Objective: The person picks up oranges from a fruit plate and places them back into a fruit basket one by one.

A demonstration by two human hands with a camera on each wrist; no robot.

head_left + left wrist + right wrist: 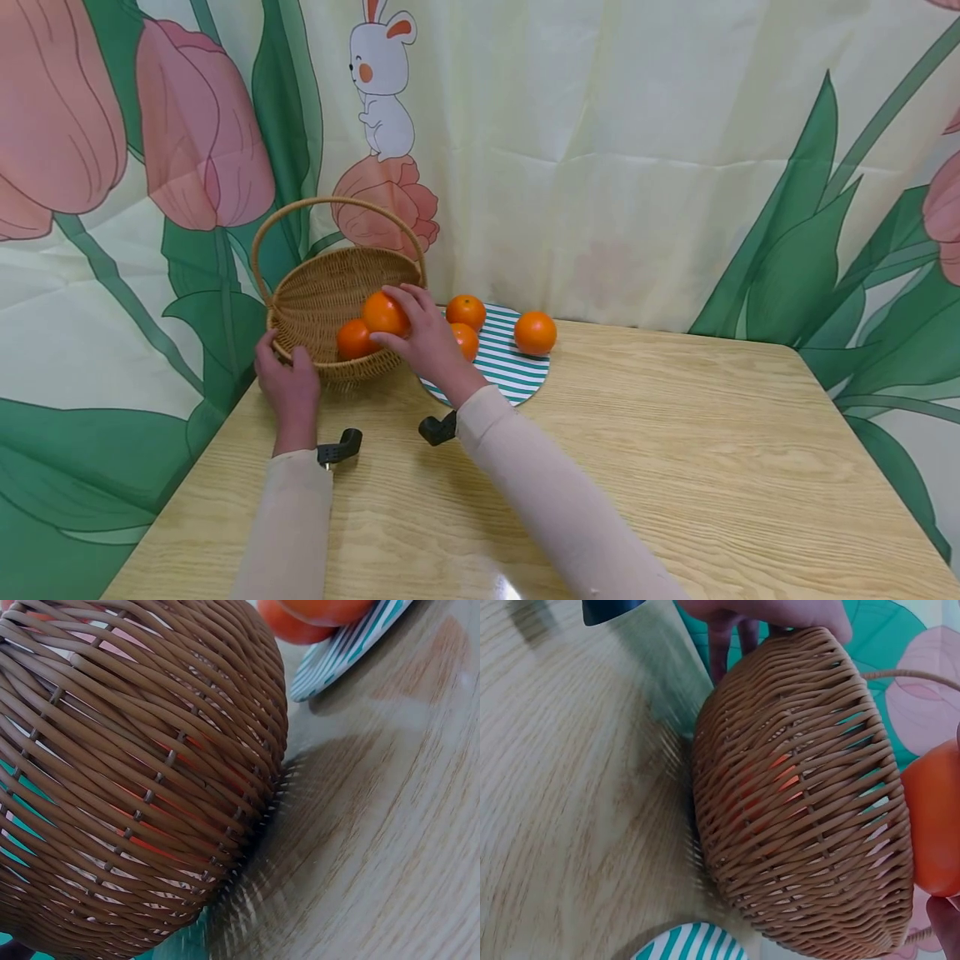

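Observation:
A wicker basket [322,287] with an arched handle stands at the back left, an orange [355,340] lying inside it. My left hand [288,387] grips the basket's left rim; in the right wrist view its fingers [718,649] reach down the outer wall. Over the right part of the rim, my right hand [431,342] holds another orange [385,313] between thumb and fingers. That held orange [934,817] shows just beyond the rim in the right wrist view. Woven strands fill much of the left wrist view, with orange colour showing through the gaps.
Right of the basket lies a round green-and-white striped plate [510,367], partly behind my right hand. On it are an orange [466,312] at the back, another orange [467,342] nearer me and a third orange [536,333] at its right. A printed curtain [600,208] hangs behind the wooden table [712,442].

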